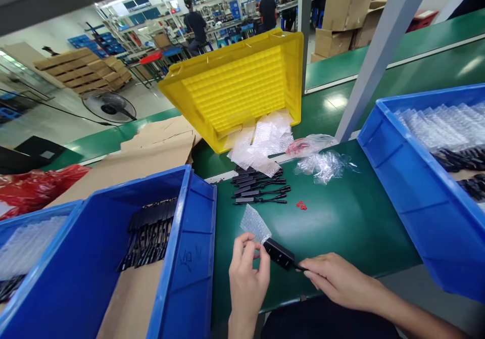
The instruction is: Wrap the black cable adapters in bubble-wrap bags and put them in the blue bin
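Note:
Between my hands is a slim black device [279, 254], an oblong box with small light markings and a short cable. Its far end is at the mouth of a clear bubble-wrap bag [255, 222]. My left hand [249, 268] pinches the bag's opening beside that end. At the near end, my right hand [335, 278] is closed on the device's cable [300, 267]. Farther up the green work surface lies a row of similar black devices with cables [259, 193]. Small red pieces [301, 205] are scattered to their right.
Blue bins [191, 258] holding black devices stand on the left; another blue bin [401, 177] with bagged ones is on the right. A tilted yellow crate [235, 84] has bubble-wrap bags [271, 134] at its lower edge. Crumpled clear plastic [324, 166] lies near a grey post [379, 66].

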{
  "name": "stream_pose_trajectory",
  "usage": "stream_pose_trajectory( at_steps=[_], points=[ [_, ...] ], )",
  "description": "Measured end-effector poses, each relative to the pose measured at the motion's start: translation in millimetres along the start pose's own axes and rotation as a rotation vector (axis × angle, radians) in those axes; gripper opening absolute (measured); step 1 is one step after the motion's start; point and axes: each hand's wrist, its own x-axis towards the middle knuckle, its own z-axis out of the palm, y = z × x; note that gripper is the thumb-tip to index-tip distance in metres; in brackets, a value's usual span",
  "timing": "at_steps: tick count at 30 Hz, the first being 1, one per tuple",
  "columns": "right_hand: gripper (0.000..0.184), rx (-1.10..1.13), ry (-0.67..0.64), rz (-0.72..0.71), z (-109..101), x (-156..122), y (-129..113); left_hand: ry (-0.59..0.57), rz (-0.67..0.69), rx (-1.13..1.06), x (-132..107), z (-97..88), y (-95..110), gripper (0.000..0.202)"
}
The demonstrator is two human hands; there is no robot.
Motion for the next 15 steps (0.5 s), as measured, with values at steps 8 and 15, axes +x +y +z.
stream_pose_trajectory(
  at_steps=[8,15],
  points=[
    [0.06,0.107,0.172,0.107,15,14,6,-0.173,0.297,-0.036,-24,24.6,35,0.014],
    [0.049,-0.094,0.513,0.001,-12,-9,29,-0.166,0.432,0.139,23,17.2,1,0.025]
  ],
)
